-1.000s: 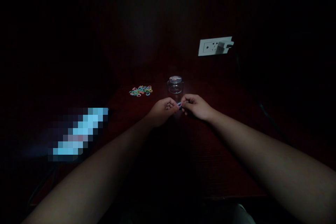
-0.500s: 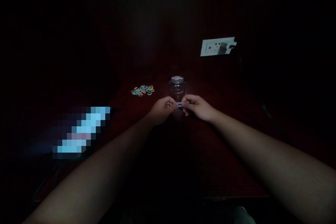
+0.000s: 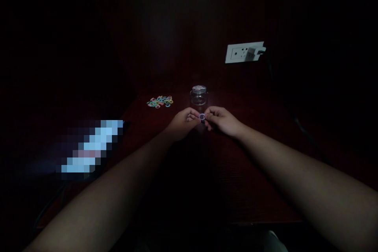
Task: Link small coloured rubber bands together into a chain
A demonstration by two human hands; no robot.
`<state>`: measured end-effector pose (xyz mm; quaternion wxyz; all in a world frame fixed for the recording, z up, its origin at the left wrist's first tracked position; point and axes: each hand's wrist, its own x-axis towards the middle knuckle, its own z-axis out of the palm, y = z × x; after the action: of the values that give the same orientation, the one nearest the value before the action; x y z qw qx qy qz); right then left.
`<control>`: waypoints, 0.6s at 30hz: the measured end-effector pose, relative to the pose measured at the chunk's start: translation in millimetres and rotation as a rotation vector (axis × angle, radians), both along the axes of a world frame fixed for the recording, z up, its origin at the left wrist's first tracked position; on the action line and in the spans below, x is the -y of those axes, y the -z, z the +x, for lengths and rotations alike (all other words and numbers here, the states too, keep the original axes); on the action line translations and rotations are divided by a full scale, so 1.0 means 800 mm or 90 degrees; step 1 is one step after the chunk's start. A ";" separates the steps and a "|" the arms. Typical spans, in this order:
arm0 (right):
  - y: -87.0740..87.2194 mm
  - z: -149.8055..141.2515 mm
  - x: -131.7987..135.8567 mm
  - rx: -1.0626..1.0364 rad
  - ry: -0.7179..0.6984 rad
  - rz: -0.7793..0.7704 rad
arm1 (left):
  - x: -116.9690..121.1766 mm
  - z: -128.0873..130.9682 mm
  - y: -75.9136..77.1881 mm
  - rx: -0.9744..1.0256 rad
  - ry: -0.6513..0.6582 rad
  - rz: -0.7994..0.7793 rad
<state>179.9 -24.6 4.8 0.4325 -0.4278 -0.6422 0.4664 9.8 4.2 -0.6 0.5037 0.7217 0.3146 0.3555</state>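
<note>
A small purple hair tie is between the fingertips of my two hands, its round opening showing. My right hand pinches its right side between thumb and index finger. My left hand has its thumb and fingers closed at the left side of the hair tie. Just behind my hands stands a clear jar with a patterned lid; its lower part is dim. A loose pile of pastel hair ties lies on the table to the left of the jar.
The dark red table is dimly lit. A bright pixelated screen lies at the left, a cable beside it. On the wall at the right is a white socket with a plug in it. Another cable runs along the right side.
The purple hair tie was stretched flat between my fingers and now looks round. My left fingers have shifted slightly. The jar and the pile stay put.
</note>
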 end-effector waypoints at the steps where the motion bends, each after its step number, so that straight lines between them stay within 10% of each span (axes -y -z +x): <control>1: 0.000 0.000 0.000 0.000 0.001 0.000 | 0.000 0.000 0.001 0.004 -0.003 0.002; 18: 0.003 0.000 -0.001 0.034 -0.008 0.012 | 0.002 0.002 -0.001 -0.017 -0.018 0.016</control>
<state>180.2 -23.8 2.4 0.4165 -0.4320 -0.6603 0.4517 11.1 2.7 0.2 0.4855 0.7279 0.3270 0.3570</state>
